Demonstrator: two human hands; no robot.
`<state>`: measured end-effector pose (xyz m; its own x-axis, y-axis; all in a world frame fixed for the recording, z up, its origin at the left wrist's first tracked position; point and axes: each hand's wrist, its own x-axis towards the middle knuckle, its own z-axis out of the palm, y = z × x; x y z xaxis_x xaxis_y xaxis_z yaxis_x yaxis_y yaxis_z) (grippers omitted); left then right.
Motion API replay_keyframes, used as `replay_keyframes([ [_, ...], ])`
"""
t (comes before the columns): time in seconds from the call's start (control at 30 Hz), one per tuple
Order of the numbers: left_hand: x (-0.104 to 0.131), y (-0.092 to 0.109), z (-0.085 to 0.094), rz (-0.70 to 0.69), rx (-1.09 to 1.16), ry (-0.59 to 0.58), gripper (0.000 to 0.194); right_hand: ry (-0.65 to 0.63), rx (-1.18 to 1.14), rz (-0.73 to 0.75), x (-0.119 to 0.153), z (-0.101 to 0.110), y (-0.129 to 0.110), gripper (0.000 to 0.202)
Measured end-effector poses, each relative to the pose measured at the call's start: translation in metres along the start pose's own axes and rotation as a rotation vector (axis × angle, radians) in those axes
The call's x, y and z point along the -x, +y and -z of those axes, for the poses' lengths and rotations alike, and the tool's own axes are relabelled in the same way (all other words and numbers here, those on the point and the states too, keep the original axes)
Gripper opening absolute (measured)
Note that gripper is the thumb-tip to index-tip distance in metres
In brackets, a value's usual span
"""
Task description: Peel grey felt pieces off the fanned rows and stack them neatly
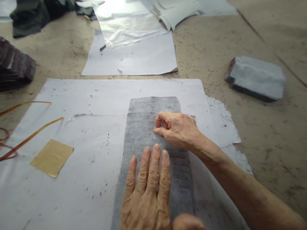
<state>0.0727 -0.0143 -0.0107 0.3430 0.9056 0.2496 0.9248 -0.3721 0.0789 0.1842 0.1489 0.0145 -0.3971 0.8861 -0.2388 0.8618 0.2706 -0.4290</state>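
Note:
A long row of overlapping grey fabric-like pieces [141,137] lies lengthwise before me, their edges stepped like shingles. My left hand [148,195] rests palm down on the near part of the row, fingers stretched out and thumb off to the right. Just beyond it, my right hand [178,127] is closed, thumb and index finger curled toward each other over the middle of the row. Whether anything sits in that pinch is too small to make out. Beneath the row lies a large white paper sheet [96,95], dotted with dark specks.
To the left are a tan square [52,157] and thin orange-brown strips [35,135]. A dark stack [14,64] stands at far left, a grey-topped stack [259,76] at right. Farther back lie white paper [129,60], clear plastic sheeting [127,22] and dark cloth-like material [31,19].

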Motion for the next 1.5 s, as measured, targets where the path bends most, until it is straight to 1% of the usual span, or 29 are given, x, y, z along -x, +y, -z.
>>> replay_keyframes([
  [0.07,-0.005,0.001,-0.002,0.087,0.014,-0.009,0.092,-0.007,0.009,-0.001,0.0,0.0,0.0,0.007],
  [0.13,0.003,0.003,-0.007,0.128,0.006,-0.05,0.091,-0.01,0.014,-0.002,0.0,0.0,0.0,0.007],
  [0.2,0.019,0.004,-0.01,0.076,-0.031,-0.079,0.097,-0.009,0.013,-0.004,0.0,0.0,0.0,0.006],
  [0.27,0.029,0.0,-0.008,0.004,-0.071,-0.091,0.101,-0.01,0.006,-0.014,0.0,0.0,0.0,0.006],
  [0.3,0.03,-0.004,-0.005,-0.011,-0.079,-0.094,0.102,-0.009,0.005,-0.022,0.0,0.0,0.0,0.006],
  [0.37,0.022,-0.012,0.001,0.023,-0.073,-0.1,0.102,-0.007,0.011,-0.03,0.0,0.0,-0.001,0.007],
  [0.47,0.009,-0.022,0.002,0.165,-0.054,-0.093,0.089,-0.002,0.021,-0.022,-0.001,0.0,-0.001,0.007],
  [0.53,0.01,-0.024,-0.001,0.211,-0.052,-0.1,0.084,-0.007,0.021,-0.022,-0.001,0.0,-0.001,0.007],
  [0.63,0.019,-0.024,0.0,0.203,-0.072,-0.127,0.084,-0.01,0.009,-0.026,-0.001,0.0,0.0,0.006],
  [0.7,0.018,-0.023,0.006,0.184,-0.085,-0.127,0.087,-0.001,-0.001,-0.027,-0.001,-0.001,0.001,0.006],
  [0.8,0.0,-0.019,0.011,0.175,-0.059,-0.057,0.091,-0.005,0.001,-0.025,-0.001,-0.001,0.0,0.007],
  [0.83,-0.007,-0.017,0.01,0.169,-0.041,-0.031,0.091,-0.008,0.005,-0.022,-0.001,0.0,0.0,0.007],
  [0.9,-0.012,-0.012,0.003,0.139,-0.014,-0.036,0.087,-0.013,0.007,-0.018,-0.002,0.0,0.0,0.008],
  [0.97,-0.004,-0.008,-0.006,0.121,-0.022,-0.085,0.086,-0.018,0.001,-0.018,-0.002,0.001,0.0,0.008],
  [1.03,0.013,-0.007,-0.011,0.103,-0.057,-0.103,0.09,-0.024,-0.011,-0.019,-0.002,0.001,0.0,0.008],
  [1.1,0.027,-0.008,-0.009,0.058,-0.087,-0.103,0.095,-0.024,-0.026,-0.02,-0.002,0.001,0.001,0.007],
  [1.13,0.029,-0.01,-0.006,0.036,-0.095,-0.105,0.097,-0.02,-0.034,-0.02,-0.002,0.001,0.001,0.006],
  [1.2,0.023,-0.011,0.003,0.014,-0.095,-0.094,0.101,-0.012,-0.042,-0.018,-0.001,0.0,0.002,0.006],
  [1.27,0.009,-0.007,0.007,0.015,-0.072,-0.059,0.102,-0.006,-0.038,-0.012,-0.001,0.0,0.002,0.007],
  [1.33,0.001,0.002,0.004,0.019,-0.033,-0.035,0.099,-0.003,-0.026,-0.011,-0.002,0.0,0.002,0.007],
  [1.37,0.001,0.008,-0.001,0.02,-0.014,-0.042,0.095,-0.003,-0.022,-0.012,-0.002,0.0,0.002,0.007],
  [1.43,0.013,0.022,-0.011,0.021,0.003,-0.072,0.092,-0.008,-0.021,-0.01,-0.003,0.0,0.002,0.007],
  [1.47,0.021,0.029,-0.016,0.024,-0.002,-0.056,0.089,-0.011,-0.023,-0.008,-0.003,0.0,0.002,0.006],
  [1.5,0.03,0.034,-0.019,0.047,-0.015,-0.043,0.081,-0.013,-0.025,-0.007,-0.003,0.0,0.002,0.006],
])
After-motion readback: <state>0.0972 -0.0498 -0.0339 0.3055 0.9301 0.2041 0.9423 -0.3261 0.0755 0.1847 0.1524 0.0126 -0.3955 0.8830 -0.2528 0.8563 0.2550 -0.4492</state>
